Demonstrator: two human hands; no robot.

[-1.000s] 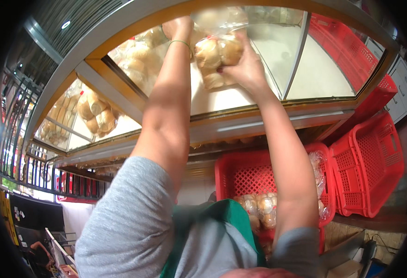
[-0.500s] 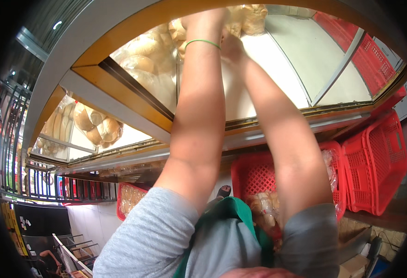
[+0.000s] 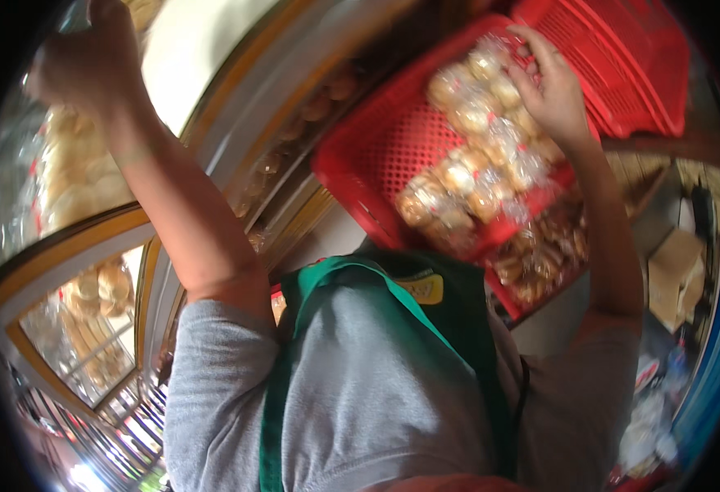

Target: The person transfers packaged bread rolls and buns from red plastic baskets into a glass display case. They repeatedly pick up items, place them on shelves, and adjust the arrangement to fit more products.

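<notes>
My right hand [image 3: 555,94] is over the far right of a red plastic basket [image 3: 348,135]. Its curled fingers and thumb close on the loose plastic of a clear bag of bread rolls [image 3: 487,70]. Another bag of rolls [image 3: 479,184] lies in the basket, nearer to me. At the upper left, my left hand [image 3: 85,70] is raised at the glass display case [image 3: 56,242]. It is dark and smeared by motion, so its grip does not show. Bagged pale bread [image 3: 77,176] sits inside the case just below that hand.
More bagged rolls [image 3: 97,291] stand in the case's lower left compartment. Small brown breads in bags [image 3: 544,254] lie beside the basket's near edge. Another red basket [image 3: 622,61] stands at the far right. Cardboard [image 3: 676,275] and plastic bags [image 3: 651,426] lie along the right side.
My view and body have turned right toward the red basket. Both hands were together inside the case; the right is now at the bagged rolls in the basket, the left remains by the case.
</notes>
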